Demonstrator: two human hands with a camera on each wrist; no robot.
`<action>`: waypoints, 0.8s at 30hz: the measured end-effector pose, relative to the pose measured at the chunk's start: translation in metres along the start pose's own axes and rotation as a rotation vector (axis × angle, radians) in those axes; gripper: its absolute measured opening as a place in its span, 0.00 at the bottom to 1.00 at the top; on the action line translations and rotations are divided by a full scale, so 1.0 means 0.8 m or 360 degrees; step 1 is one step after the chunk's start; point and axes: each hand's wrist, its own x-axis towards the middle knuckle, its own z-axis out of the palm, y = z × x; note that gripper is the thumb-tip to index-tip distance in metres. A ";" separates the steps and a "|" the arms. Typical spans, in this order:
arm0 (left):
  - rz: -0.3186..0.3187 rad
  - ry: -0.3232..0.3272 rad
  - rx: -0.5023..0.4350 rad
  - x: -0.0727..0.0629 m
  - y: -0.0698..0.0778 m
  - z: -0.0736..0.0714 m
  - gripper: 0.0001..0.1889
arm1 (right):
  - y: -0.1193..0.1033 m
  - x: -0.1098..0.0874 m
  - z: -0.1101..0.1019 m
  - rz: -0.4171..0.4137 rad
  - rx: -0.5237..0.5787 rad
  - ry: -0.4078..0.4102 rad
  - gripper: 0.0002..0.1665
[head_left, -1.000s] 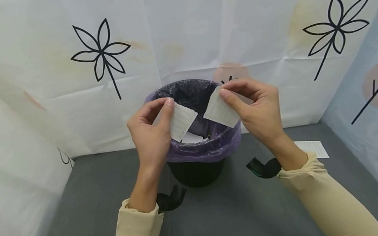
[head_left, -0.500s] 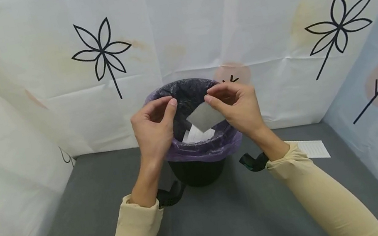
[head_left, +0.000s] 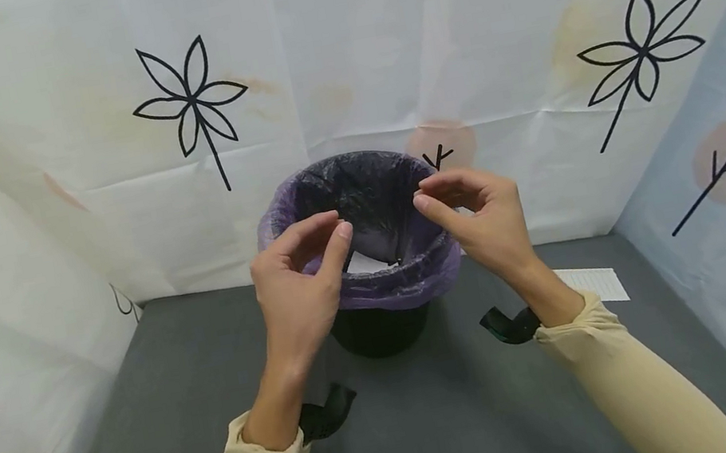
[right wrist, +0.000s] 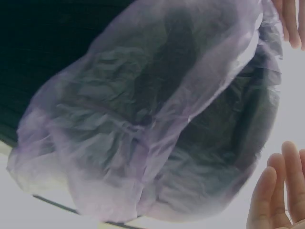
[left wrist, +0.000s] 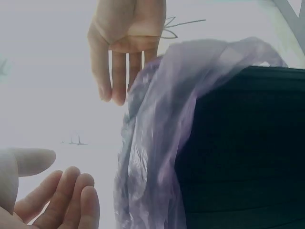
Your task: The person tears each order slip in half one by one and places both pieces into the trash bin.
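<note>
**One left hand (head_left: 292, 279) and one right hand (head_left: 481, 218) above a round black bin (head_left: 382, 332)**

Holds both sets of fingers loosely curved and parted from the rim, gripping nothing, left above the near-left edge, right above the right edge. Has white paper (head_left: 365, 262) below, low inside the translucent purple plastic liner (head_left: 411, 291) draped over the rim. Wears cream sleeves (head_left: 642, 363). Has a rectangular white lined sheet (head_left: 595, 284) flat on the dark grey desk (head_left: 406, 429), beyond the right wrist.
</note>
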 end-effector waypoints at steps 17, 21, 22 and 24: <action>0.0122 -0.0132 -0.0107 -0.103 -0.015 0.011 0.09 | 0.024 -0.114 -0.068 0.0082 -0.0211 0.0103 0.17; 0.0046 -0.0208 -0.0096 -0.129 -0.034 0.018 0.08 | 0.061 -0.145 -0.097 0.0326 -0.0463 0.0119 0.16; 0.0023 -0.0230 -0.0090 -0.136 -0.039 0.019 0.09 | 0.073 -0.152 -0.106 0.0385 -0.0534 0.0111 0.16; -0.0019 -0.0273 -0.0076 -0.149 -0.049 0.022 0.09 | 0.097 -0.165 -0.124 0.0500 -0.0674 0.0095 0.17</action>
